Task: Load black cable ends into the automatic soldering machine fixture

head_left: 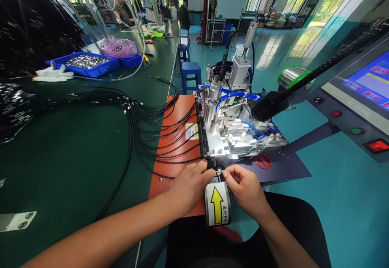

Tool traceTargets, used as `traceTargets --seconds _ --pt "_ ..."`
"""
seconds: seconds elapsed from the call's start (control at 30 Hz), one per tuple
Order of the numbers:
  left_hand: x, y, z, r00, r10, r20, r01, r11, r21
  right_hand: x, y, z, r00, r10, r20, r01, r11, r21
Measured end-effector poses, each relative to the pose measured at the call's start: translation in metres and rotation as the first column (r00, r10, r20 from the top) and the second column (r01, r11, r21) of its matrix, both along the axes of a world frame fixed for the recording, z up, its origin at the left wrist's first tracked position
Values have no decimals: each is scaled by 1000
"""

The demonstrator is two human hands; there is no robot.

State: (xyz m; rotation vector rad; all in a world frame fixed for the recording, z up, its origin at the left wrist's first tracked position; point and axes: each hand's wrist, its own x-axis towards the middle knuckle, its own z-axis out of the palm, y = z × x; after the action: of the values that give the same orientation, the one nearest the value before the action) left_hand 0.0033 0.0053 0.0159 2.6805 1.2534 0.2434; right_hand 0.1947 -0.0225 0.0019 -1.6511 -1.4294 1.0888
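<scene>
At the near end of the machine's black fixture strip (203, 138), my left hand (191, 185) is closed on a black cable (164, 176) that runs in from the left. Opposite it, my right hand (245, 189) pinches the thin wire ends (221, 171) of that cable between thumb and finger. The fingertips hide part of these wires. Several more black cables (170, 144) cross the orange plate (179, 114) into the strip. Just below my hands is a drum (218, 204) with a yellow arrow label.
The metal machine (234, 118) with blue tubes stands straight ahead. A control panel (358, 110) and black flexible arm (273, 104) reach in from the right. Red-handled scissors (263, 161) lie beside the machine. Blue trays (88, 71) sit on the green table (67, 171). Another person (123, 15) sits far back.
</scene>
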Motion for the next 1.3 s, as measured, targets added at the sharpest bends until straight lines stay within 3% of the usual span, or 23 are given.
traceTargets --seconds 0.2,0.37,0.53,0.8,0.97,1.17,1.3 --pt "0 0 -1 1000 -11 2 11 1000 -6 10 7 3 997 43 56 -45 999 24" --pt "1 0 -1 1000 -14 4 14 1000 -9 9 16 10 985 170 17 -171 984 45" --pt "2 0 -1 999 -9 -32 9 1000 -3 11 14 7 993 108 -44 -105 993 56" --pt "3 0 2 999 -6 -47 5 1000 -22 9 11 8 980 87 179 -115 981 154" --pt "3 0 3 999 -4 -39 3 1000 -18 7 12 7 969 79 233 -124 975 186" --pt "0 -6 14 1000 -16 22 16 1000 -18 5 12 5 968 55 245 -93 984 149" --pt "-2 -7 13 999 -29 20 29 999 -16 3 14 6 973 49 225 -70 994 87"
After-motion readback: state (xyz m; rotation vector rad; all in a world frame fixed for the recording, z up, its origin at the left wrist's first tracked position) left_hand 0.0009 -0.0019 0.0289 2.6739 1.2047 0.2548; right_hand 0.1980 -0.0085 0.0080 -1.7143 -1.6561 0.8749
